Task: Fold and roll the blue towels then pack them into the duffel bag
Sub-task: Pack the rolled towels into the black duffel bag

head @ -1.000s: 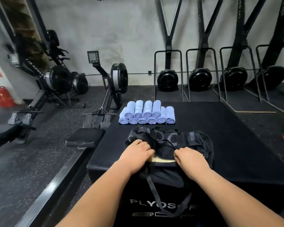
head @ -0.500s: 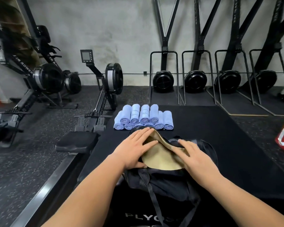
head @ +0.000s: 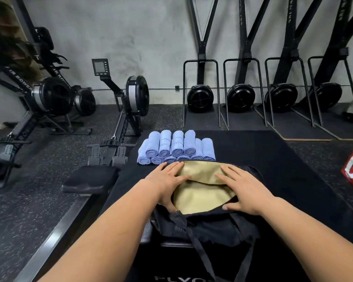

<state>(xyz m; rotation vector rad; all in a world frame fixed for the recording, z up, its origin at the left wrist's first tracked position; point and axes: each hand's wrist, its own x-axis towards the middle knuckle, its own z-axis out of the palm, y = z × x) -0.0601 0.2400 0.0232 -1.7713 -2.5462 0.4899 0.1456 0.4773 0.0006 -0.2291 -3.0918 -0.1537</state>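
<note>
Both hands lie flat with straight fingers on the mouth of the black duffel bag (head: 212, 226): the left hand (head: 165, 180) and the right hand (head: 245, 186) are set apart on either side, pressing the opening wide. Only tan lining (head: 200, 200) shows inside the bag, which sits at the near edge of the black padded box (head: 273, 159). Just beyond it lie ten rolled blue towels (head: 176, 147), four stacked on a row of six.
</note>
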